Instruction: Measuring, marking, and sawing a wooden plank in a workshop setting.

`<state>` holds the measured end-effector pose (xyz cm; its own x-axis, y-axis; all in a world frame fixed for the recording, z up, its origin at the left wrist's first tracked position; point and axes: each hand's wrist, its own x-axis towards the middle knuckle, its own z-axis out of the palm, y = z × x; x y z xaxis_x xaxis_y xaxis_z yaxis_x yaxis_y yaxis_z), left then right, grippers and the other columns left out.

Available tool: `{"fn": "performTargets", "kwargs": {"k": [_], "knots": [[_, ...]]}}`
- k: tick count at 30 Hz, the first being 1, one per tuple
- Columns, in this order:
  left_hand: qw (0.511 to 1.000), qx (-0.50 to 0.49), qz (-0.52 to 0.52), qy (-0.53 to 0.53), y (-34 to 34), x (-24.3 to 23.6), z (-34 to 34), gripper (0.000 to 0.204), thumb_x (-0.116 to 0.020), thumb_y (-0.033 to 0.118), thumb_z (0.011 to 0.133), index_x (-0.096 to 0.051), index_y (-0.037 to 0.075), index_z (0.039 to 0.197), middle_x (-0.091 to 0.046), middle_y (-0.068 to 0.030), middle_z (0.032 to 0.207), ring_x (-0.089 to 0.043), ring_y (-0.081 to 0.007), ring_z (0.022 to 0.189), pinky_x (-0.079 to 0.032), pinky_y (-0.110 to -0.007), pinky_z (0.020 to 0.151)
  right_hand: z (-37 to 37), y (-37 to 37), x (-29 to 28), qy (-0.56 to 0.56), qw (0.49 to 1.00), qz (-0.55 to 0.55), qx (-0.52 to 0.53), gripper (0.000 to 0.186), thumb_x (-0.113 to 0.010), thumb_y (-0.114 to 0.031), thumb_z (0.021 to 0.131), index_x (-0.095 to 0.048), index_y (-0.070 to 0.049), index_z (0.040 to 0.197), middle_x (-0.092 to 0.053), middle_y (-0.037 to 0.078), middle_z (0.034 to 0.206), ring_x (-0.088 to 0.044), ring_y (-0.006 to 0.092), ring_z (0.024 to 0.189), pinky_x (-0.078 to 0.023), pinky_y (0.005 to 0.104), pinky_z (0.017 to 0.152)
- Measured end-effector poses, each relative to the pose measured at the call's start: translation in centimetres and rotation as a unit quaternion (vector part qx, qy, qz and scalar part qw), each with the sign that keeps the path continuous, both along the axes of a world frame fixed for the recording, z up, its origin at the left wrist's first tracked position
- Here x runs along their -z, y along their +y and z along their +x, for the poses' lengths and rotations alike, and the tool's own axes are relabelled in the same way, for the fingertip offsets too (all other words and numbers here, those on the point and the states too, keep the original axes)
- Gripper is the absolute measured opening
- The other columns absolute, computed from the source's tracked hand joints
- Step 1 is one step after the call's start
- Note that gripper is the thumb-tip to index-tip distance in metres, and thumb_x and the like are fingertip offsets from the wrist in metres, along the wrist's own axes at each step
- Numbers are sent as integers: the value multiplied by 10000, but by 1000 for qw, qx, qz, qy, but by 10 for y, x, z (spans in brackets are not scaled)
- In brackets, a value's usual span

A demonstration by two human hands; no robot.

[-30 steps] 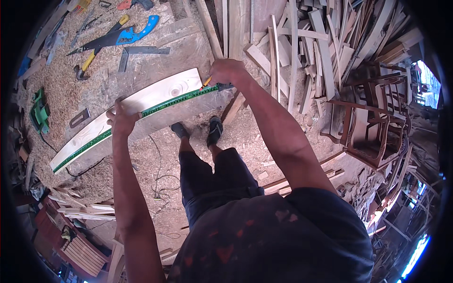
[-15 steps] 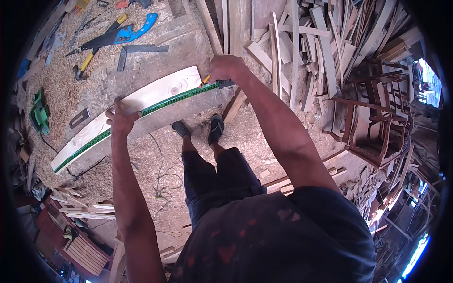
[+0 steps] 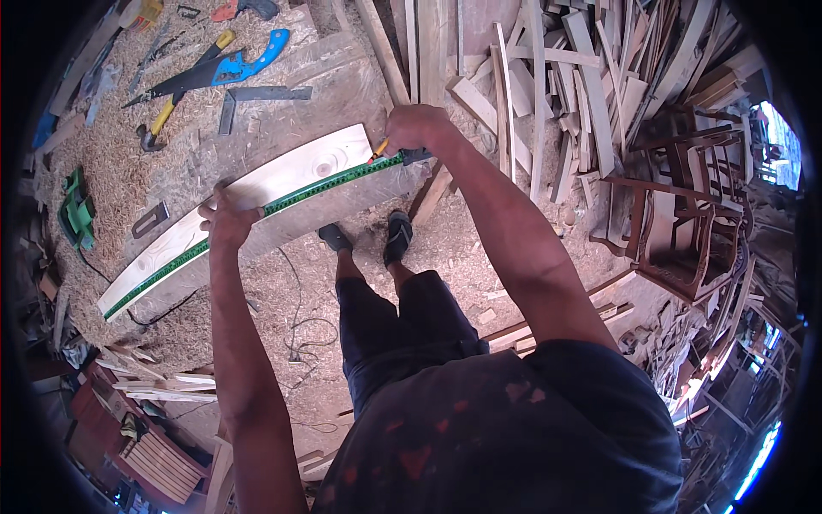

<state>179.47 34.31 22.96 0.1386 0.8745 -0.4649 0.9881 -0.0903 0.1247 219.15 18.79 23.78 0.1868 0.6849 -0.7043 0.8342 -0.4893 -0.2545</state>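
Wooden worktop (image 3: 272,120) strewn with shavings (image 3: 120,154), blue-handled saw (image 3: 229,68) across yellow-handled hammer (image 3: 163,116), dark metal square (image 3: 264,93), green power tool (image 3: 78,212) leftward, pale curved board (image 3: 287,171) on the person's side.

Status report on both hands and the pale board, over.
Left hand on pale board and green measuring tape. Right hand holding yellow pencil by board's right end. Blue-handled saw lying beyond, apart from board.

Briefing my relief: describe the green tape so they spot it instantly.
Find the long pale board under the left hand. The green tape runs along its side nearest the person. It is thin and dark-marked, unlike the chunky green tool at left.
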Motion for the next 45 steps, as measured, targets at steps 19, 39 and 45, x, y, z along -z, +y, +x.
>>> {"fn": "performTargets", "kwargs": {"k": [19, 39, 45], "knots": [[965, 99, 232, -64, -40, -21, -82, 1110, -945, 535, 779, -457, 125, 1688, -637, -224, 1527, -478, -466, 1530, -377, -622, 1281, -9, -28, 8, 110, 932, 214, -272, 463, -722, -498, 951, -777, -178, 1281, -709, 160, 1333, -681, 391, 1208, -555, 512, 1001], [936, 57, 345, -38, -80, -192, -427, 440, -679, 363, 1022, -699, 265, 1450, -542, -129, 1640, -401, -408, 1609, -224, -771, 1302, -246, -142, -151, 384, 910, -129, 84, 447, -904, -232, 908, -791, -18, 1284, -759, 22, 878, -678, 109, 732, -561, 305, 662], [919, 101, 347, -157, -133, -225, -354, 467, -691, 286, 959, -723, 198, 1417, -536, -142, 1650, -346, -415, 1650, -220, -788, 1303, -332, -63, -175, 347, 935, -71, -6, 379, -842, -183, 979, -734, -2, 1293, -699, 1, 834, -626, 105, 656, -490, 296, 563]]}}
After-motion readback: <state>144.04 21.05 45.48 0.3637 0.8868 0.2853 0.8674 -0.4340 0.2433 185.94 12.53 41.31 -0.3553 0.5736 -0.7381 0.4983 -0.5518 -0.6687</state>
